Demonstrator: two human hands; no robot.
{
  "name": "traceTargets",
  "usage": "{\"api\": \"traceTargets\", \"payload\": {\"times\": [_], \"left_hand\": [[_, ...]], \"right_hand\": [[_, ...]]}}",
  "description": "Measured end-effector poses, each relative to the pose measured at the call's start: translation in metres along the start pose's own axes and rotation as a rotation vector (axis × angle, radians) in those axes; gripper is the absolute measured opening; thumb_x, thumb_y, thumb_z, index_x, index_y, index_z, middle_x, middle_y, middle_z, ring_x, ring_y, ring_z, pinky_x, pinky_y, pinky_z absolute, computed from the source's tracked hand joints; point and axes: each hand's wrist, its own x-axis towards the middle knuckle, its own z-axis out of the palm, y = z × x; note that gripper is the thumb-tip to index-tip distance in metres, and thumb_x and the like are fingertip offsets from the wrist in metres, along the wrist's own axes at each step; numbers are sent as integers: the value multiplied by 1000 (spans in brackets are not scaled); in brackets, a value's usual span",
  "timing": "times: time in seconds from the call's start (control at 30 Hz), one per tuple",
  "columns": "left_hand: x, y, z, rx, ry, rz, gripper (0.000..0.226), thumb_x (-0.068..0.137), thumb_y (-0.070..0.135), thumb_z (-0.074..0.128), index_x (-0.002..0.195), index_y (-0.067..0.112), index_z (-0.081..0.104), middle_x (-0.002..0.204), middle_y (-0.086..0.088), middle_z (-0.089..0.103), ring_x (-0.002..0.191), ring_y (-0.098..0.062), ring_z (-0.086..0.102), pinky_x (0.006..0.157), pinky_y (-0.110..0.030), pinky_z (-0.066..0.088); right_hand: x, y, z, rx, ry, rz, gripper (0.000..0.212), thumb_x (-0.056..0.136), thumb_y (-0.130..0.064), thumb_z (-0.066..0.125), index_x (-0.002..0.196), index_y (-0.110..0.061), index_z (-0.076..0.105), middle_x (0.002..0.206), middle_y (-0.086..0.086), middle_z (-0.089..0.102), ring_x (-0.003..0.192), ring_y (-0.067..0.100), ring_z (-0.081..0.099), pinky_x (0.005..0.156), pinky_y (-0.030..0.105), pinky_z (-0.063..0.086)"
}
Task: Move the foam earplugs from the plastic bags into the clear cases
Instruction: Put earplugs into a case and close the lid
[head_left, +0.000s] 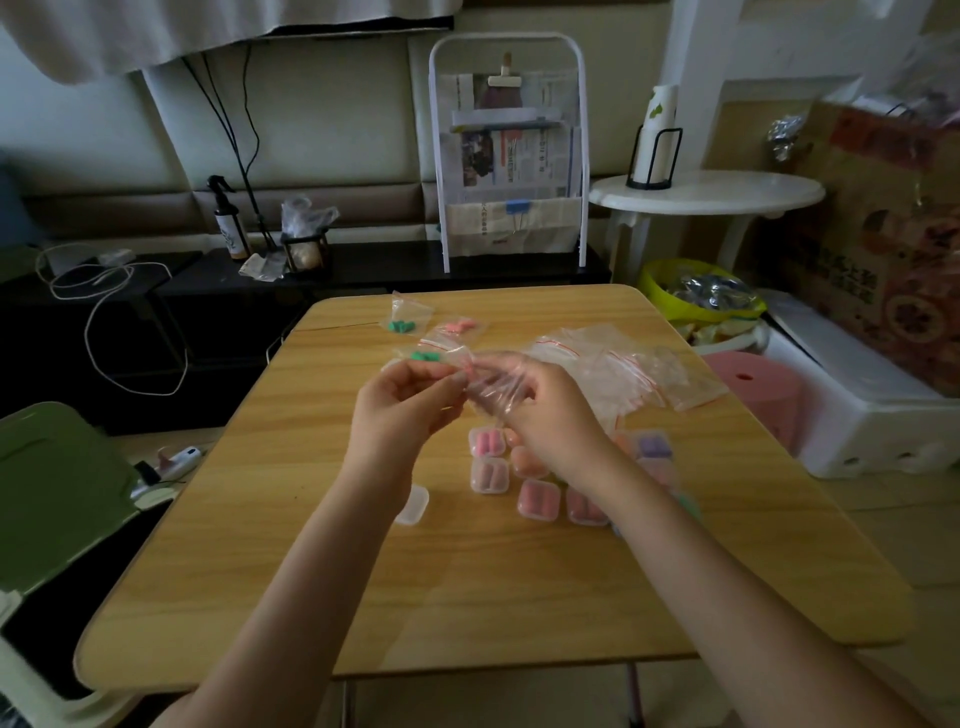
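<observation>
Your forearms reach over the wooden table; below them sit clear cases holding pink earplugs. Above these, your left hand and right hand pinch one clear zip bag, its contents seemingly a pink earplug, though blurred.

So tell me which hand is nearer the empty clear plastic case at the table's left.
Left. The left hand hovers just above the empty clear plastic case; the right hand is farther right.
</observation>
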Motion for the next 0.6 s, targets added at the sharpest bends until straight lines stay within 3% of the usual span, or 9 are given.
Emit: {"api": "traceTargets", "payload": {"times": [0.13, 0.23, 0.3, 0.43, 0.5, 0.57, 0.6], "left_hand": [[1, -1, -1, 9, 65, -29, 14, 83, 7, 68, 82, 12, 56, 65, 1, 57, 55, -6, 55, 61, -20, 50], [1, -2, -1, 54, 79, -46, 5, 88, 10, 64, 86, 8, 60, 72, -2, 65, 65, -9, 64, 66, -23, 54], [0, -1, -2, 60, 68, -60, 4, 88, 6, 62, 84, 6, 61, 72, -4, 68, 68, -12, 67, 64, -22, 54], [0, 0, -3, 61, 114, -39, 16, 82, -8, 63, 82, 7, 58, 70, -3, 65, 65, -12, 65, 63, -19, 55], [-1, 0, -3, 29, 126, -47, 21, 81, -10, 62, 81, 9, 54, 75, -6, 62, 65, -13, 63, 62, -19, 55], [0, -1, -2, -32, 111, -73, 24, 82, -9, 63, 77, 10, 51, 76, -8, 60, 67, -14, 63, 65, -19, 56], [0, -2, -3, -64, 106, -89, 25, 82, -8, 63, 76, 11, 49, 75, -8, 59, 67, -14, 63, 65, -19, 56]], "right_hand": [[-2, -3, 0, 47, 4, 33, 18, 88, -20, 67, 102, -31, 70, 97, -7, 71, 87, 31, 67, 69, 41, 57], [-6, -8, -1, 141, 1, 116, 19, 97, -20, 52, 108, -28, 65, 96, -6, 66, 74, 6, 66, 56, 24, 55], [-8, -8, -1, 134, -11, 115, 18, 99, -25, 49, 111, -30, 61, 93, -6, 65, 72, 3, 63, 52, 17, 51], [-11, -10, 3, 77, -62, 64, 24, 93, -15, 60, 104, -36, 65, 90, -11, 64, 67, 11, 61, 46, 17, 47], [-12, -8, 8, 39, -29, 48, 31, 89, -12, 63, 114, -30, 66, 92, -12, 64, 67, 10, 61, 51, 22, 52], [-12, -7, 11, 37, 34, 41, 35, 87, -6, 64, 113, -29, 67, 88, -10, 66, 64, 12, 62, 58, 29, 56], [-12, -7, 12, 31, 59, 38, 37, 86, -4, 64, 110, -32, 67, 84, -8, 67, 61, 17, 63, 55, 32, 55]]}}
